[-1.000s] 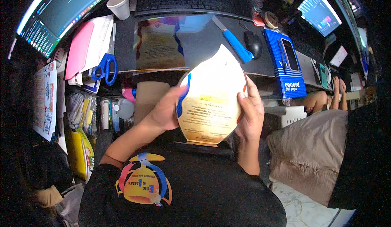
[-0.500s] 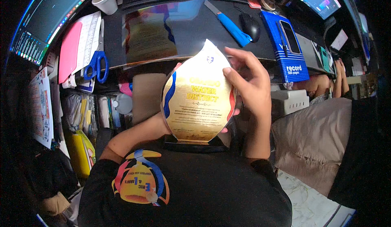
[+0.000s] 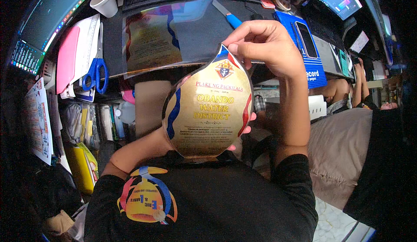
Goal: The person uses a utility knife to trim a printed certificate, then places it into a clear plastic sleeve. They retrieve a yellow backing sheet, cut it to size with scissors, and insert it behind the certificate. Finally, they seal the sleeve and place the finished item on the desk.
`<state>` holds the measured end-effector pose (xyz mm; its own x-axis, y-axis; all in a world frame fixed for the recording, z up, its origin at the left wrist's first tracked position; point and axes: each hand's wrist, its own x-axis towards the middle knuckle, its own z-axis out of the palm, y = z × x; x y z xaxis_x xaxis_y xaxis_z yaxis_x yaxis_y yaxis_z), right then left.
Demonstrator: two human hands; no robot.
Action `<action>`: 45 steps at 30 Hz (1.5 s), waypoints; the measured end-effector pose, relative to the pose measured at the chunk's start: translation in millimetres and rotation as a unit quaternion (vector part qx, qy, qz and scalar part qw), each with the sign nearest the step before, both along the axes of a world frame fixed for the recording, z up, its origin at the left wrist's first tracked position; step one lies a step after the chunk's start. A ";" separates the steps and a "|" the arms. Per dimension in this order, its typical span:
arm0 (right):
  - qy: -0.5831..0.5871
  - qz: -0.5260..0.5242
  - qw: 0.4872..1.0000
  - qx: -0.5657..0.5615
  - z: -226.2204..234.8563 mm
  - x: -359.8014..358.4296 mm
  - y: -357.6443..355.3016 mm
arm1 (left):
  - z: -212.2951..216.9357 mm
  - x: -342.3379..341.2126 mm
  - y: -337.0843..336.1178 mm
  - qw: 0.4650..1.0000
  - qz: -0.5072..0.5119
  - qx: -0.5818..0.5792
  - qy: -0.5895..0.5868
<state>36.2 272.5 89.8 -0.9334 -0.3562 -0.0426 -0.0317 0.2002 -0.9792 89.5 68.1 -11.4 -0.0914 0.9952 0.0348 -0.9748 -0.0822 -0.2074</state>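
A gold, teardrop-shaped award plaque (image 3: 208,131) with blue and red wavy side bands stands upright before my chest on a dark base. My left hand (image 3: 247,130) supports it from behind; only its fingertips show past the right edge, the palm being hidden. At the top, my right hand (image 3: 271,46) pinches the pointed tip between thumb and forefinger. On the desk beyond lies a glossy printed sheet (image 3: 152,46) with similar gold, blue and red colouring. A blue-handled cutter knife (image 3: 233,21) is partly covered by my right hand.
Blue scissors (image 3: 96,76) rest by papers and a pink sheet (image 3: 69,57) at left, near a white cup (image 3: 104,3). A blue record book (image 3: 316,74) carries a phone (image 3: 306,40) at right. Another person's arm (image 3: 359,83) shows farther right.
My right hand has moved up from the plaque's right side to its tip and closed there. Glare has left the upper face, where an emblem now shows. The plaque shifted slightly left.
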 end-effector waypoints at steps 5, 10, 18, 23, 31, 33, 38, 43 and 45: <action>-0.038 0.069 0.997 0.020 9.9 -12.8 3.4 | 0.6 -0.8 2.0 0.996 0.015 0.041 0.073; -0.053 0.154 0.986 0.021 13.3 -25.6 8.5 | -0.9 3.3 2.6 0.999 -0.005 0.015 -0.041; -0.087 0.210 0.974 0.020 18.6 -35.5 9.5 | -1.7 6.8 4.6 0.999 -0.016 0.022 -0.031; -0.086 0.220 0.972 0.022 19.3 -36.8 9.1 | 0.1 8.5 3.0 0.999 -0.023 0.007 -0.029; -0.085 0.226 0.970 0.019 16.8 -37.2 6.6 | 0.8 5.6 3.7 0.999 -0.041 -0.001 -0.021; -0.080 0.231 0.969 0.024 16.6 -37.2 6.8 | 1.1 6.0 2.6 0.997 -0.043 0.002 -0.059; -0.084 0.241 0.966 0.029 17.1 -38.1 6.0 | -2.2 8.6 2.9 0.999 -0.028 0.018 -0.034; -0.079 0.215 0.973 0.016 22.1 -30.2 2.6 | -4.0 10.4 2.6 0.999 -0.027 -0.003 -0.034; -0.055 0.191 0.980 0.010 24.0 -21.9 1.4 | -1.2 10.1 -0.6 1.000 -0.012 -0.015 0.007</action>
